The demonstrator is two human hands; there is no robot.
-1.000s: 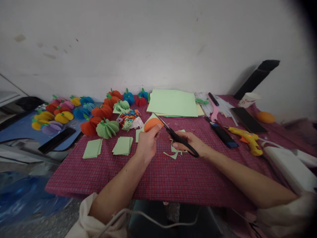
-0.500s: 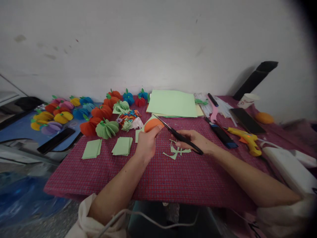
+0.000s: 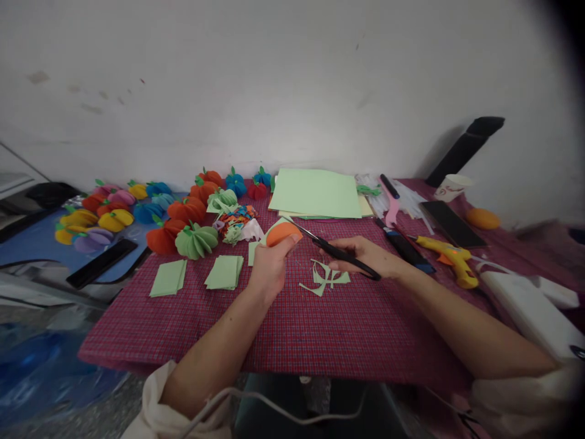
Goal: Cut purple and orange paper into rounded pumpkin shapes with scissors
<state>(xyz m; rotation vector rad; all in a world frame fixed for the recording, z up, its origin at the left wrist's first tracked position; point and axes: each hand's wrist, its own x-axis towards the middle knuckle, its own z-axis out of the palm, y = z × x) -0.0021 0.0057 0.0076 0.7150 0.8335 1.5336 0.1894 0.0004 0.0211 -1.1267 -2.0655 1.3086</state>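
My left hand (image 3: 269, 265) is closed on a rounded orange paper piece (image 3: 281, 233), with light green paper showing along its upper edge. Wrapped round the handles of black-handled scissors (image 3: 345, 255) is my right hand (image 3: 361, 256). The scissor blades reach left to the top edge of the orange piece, at the green paper. Below the scissors, curled green paper offcuts (image 3: 324, 277) lie on the cloth. Stacks of green paper squares (image 3: 225, 272) rest left of my left hand.
Several folded-paper pumpkins (image 3: 196, 239) stand at the left, beside a heap of coloured scraps (image 3: 237, 222). Large green sheets (image 3: 317, 194) lie at the back. To the right are a yellow glue gun (image 3: 445, 256), a box cutter (image 3: 404, 247), a paper cup (image 3: 453, 187) and a white box (image 3: 530, 311).
My right hand and the scissors have shifted slightly right and the handles are tilted a little differently. My left hand keeps its hold on the paper. The whole view has moved slightly.
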